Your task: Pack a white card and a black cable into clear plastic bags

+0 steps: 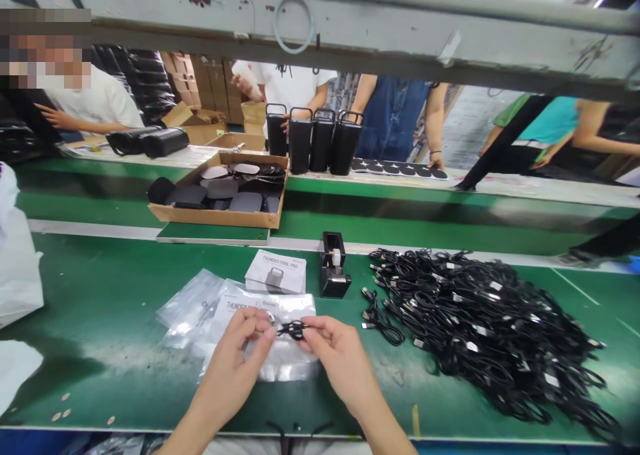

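Observation:
A small coiled black cable [293, 330] is held between my two hands above the green worktable. My left hand [239, 355] pinches its left end, where a silvery connector shows at the fingertips. The right side of the coil is gripped by the thumb and fingers of my right hand [341, 355]. Beneath the hands lie clear plastic bags [295, 368] with a printed sheet or booklet [230, 318] in or under them. Just behind stands a stack of white printed booklets [276, 272]. A black tape dispenser [334, 268] sits to their right.
A large heap of black cables [490, 328] covers the right side, with one loose cable [383, 318] beside it. Behind, a cardboard tray [215, 216] holds dark rounded pieces. Black cylindrical speakers [300, 142] stand on the far ledge, with several people beyond. A metal beam [350, 22] crosses overhead.

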### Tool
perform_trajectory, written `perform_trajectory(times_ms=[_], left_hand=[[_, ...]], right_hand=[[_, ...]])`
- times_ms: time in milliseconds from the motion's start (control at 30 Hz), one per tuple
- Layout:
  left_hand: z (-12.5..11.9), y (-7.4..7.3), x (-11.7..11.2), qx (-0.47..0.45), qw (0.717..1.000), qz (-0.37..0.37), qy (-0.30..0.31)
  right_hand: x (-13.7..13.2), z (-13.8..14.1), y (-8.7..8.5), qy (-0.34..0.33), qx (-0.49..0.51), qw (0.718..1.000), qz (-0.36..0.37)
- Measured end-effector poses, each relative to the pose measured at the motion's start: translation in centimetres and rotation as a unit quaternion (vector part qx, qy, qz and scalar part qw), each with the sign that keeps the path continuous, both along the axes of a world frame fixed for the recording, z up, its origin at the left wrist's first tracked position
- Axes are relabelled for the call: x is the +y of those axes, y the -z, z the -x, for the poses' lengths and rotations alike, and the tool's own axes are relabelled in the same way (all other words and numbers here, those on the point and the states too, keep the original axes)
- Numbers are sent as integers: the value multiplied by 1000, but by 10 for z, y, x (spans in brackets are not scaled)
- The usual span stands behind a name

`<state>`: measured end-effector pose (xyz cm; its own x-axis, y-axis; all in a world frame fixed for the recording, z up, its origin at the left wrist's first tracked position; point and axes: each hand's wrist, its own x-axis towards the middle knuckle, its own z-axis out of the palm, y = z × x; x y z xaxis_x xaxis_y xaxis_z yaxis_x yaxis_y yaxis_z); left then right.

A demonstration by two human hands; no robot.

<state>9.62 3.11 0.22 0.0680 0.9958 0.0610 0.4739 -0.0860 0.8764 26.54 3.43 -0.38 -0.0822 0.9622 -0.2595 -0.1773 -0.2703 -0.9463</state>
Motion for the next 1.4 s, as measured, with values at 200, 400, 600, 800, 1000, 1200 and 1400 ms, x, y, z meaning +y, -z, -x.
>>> perform_trajectory(times_ms=[200, 400, 600, 800, 1000, 1200, 1400], left_hand=[[-6, -5, -6, -3, 1000, -24, -3], [-10, -17, -4, -36, 999, -30, 11], [4, -37, 5, -78, 993, -58, -73], [23, -34, 12, -233, 971, -56, -14], [21, -18, 13, -347, 908, 116, 205], [1, -22, 8, -372, 899, 110, 202], [-7, -27, 5, -327, 901, 169, 230]], right_hand=[[0, 15, 3, -38, -37, 998, 18], [4, 24, -7, -133, -245, 947, -156], [21, 20, -64, -278, -344, 854, -275], [33, 22, -121, -325, -387, 795, -336], [33, 9, -146, -424, -285, 786, -349], [20, -10, -158, -500, -293, 762, -288], [20, -33, -157, -498, -350, 726, -320]])
